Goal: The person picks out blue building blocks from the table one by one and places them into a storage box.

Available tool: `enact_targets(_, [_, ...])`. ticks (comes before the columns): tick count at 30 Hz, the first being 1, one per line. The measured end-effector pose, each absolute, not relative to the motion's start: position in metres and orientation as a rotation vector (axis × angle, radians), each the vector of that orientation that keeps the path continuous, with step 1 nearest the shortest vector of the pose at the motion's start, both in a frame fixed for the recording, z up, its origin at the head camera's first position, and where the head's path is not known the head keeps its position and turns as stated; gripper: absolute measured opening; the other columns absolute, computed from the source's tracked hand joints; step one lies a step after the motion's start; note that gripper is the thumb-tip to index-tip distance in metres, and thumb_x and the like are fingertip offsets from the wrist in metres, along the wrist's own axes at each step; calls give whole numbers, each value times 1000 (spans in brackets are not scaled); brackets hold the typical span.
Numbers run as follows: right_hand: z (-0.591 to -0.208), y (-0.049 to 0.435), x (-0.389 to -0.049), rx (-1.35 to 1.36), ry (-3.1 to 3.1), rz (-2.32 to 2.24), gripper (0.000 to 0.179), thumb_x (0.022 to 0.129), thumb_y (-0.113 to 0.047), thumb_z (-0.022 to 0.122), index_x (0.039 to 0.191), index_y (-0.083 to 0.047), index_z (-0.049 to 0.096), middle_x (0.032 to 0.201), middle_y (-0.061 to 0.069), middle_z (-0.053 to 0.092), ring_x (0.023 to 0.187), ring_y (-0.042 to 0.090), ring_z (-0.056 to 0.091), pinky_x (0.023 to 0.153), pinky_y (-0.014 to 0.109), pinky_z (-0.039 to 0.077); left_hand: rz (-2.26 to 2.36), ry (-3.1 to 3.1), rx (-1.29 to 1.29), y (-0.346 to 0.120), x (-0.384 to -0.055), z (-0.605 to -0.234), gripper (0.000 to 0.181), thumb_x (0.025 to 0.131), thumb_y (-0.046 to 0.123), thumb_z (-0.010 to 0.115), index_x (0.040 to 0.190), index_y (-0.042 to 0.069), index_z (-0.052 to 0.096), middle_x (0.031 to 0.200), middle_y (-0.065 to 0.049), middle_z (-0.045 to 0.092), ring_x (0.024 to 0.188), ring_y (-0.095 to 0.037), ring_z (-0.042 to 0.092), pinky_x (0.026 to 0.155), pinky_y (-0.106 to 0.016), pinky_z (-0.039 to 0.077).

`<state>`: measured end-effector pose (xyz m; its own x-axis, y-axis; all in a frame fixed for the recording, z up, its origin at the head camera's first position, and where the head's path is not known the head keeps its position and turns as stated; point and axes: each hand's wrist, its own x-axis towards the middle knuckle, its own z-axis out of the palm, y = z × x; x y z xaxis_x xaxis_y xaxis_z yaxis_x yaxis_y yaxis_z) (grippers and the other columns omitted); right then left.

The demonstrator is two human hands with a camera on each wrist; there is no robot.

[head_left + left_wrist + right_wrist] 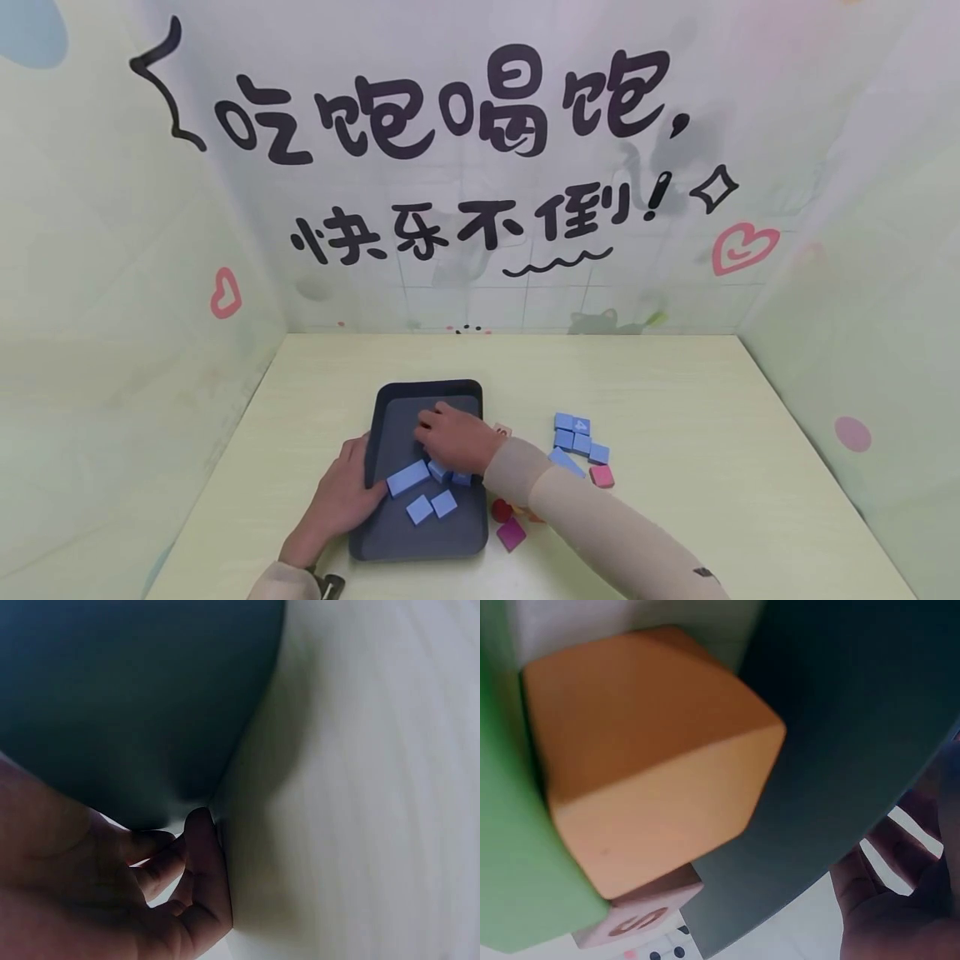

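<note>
A dark grey tray (461, 533) stands on the table, with several blue blocks (407, 479) lying in its near half. My left hand (343, 490) grips its left side, the thumb over the rim. In the left wrist view, bent fingers (204, 877) sit against the tray's outer wall, close to the tabletop. Over the tray's middle is my right hand (459, 440), fingers loosely bent and nothing visible in them. In the right wrist view, gaps show between its fingers (862, 892), while the tray wall hides part of the hand.
Right of the tray lie several blue blocks (581, 443), a pink block (602, 476), a magenta block (512, 534) and a red piece (501, 510). An orange block (660, 765), a green piece (517, 847) and a numbered block (641, 915) stand beside the tray's right wall.
</note>
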<state>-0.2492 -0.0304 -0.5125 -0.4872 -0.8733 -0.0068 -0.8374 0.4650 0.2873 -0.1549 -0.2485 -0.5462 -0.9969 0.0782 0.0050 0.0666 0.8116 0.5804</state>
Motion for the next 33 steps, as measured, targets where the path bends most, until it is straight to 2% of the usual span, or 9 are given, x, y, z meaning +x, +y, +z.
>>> enact_targets(13, [-515, -31, -249, 1506, -2677, -356, 30, 115, -26, 60, 140, -24, 77, 131, -4, 71, 104, 12, 61, 96, 21, 53, 946, 2969, 116, -246, -155, -544, 82, 95, 15, 72, 162, -14, 34, 156, -36, 45, 135, -53, 56, 112, -65, 48])
enact_targets(20, [-516, -29, -249, 1503, -2748, -285, 32, 114, -24, 60, 142, -23, 76, 133, -3, 69, 105, 13, 60, 97, 22, 54, 946, 3025, 151, -247, -155, -549, 81, 93, 16, 74, 159, -15, 38, 152, -35, 48, 129, -53, 59, 107, -67, 51])
enact_targets(29, [-506, -10, -257, 1501, -2666, -249, 33, 112, -29, 61, 141, -20, 74, 132, -2, 69, 109, 14, 60, 100, 25, 51, 950, 3100, 196, -249, -154, -557, 80, 91, 18, 73, 158, -14, 41, 147, -35, 51, 126, -55, 60, 103, -69, 52])
enact_targets(33, [-498, 4, -259, 1446, -2687, -190, 33, 113, -30, 60, 141, -20, 74, 135, -1, 69, 110, 15, 58, 97, 25, 52, 955, 3100, 184, -249, -154, -558, 81, 90, 18, 73, 157, -14, 42, 148, -35, 50, 126, -54, 60, 104, -70, 52])
